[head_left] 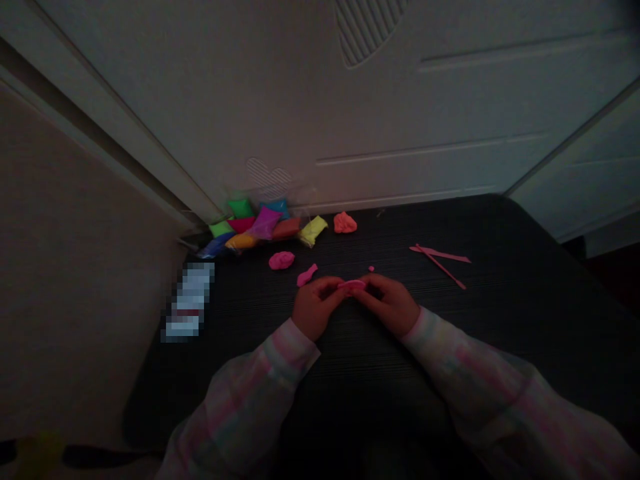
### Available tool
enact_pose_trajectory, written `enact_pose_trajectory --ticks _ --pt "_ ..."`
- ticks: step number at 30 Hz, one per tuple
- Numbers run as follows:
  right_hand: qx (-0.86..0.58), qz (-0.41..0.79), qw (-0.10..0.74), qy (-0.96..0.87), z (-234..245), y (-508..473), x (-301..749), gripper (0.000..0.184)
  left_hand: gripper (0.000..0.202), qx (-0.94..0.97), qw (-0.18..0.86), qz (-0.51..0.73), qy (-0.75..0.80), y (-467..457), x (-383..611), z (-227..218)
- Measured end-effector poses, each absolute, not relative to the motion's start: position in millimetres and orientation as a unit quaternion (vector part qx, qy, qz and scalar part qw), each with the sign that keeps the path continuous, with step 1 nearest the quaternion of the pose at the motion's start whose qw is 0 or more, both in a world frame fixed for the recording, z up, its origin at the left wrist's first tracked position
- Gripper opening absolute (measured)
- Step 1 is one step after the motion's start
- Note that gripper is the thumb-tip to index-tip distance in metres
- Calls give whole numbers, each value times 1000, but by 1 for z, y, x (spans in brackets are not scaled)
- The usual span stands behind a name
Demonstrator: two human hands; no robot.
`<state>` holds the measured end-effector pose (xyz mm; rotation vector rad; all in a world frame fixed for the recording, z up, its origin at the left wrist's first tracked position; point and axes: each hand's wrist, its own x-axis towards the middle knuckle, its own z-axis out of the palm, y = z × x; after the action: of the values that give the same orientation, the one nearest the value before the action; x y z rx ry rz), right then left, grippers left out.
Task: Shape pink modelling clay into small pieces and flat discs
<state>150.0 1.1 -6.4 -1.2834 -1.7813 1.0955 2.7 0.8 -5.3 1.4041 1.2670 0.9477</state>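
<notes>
Because pink clay-like piece (354, 285) looks soft, left hand (314, 310) and right hand (394, 305) pinch its opposite sides over dark table (505, 327), probably for even support; crossed pink tools (447, 256) lie apart rightward, likely clear of fingers

A pink piece (353, 285) is pinched by the left hand (314, 309) and the right hand (394, 305) over a dark table (505, 307). Beyond them, bright packets (266, 223) and an orange lump (345, 223) are seen; at right, two slim tools (440, 254) are laid crossed.
</notes>
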Motion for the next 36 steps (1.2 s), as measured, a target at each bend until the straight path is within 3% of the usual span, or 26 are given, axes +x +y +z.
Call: enact_pose_trajectory --ticks 6,12,26,36 --pt "-493 423 345 -678 -7 1 150 17 12 546 508 404 530 1 5 -5" --pt "-496 435 352 -664 -12 3 151 19 18 510 588 403 481 2 4 -10" --pt "-488 367 302 -732 -5 0 152 21 11 525 598 393 461 3 2 -11" --pt "-472 416 320 -709 -4 0 152 25 25 612 484 356 514 -3 2 -7"
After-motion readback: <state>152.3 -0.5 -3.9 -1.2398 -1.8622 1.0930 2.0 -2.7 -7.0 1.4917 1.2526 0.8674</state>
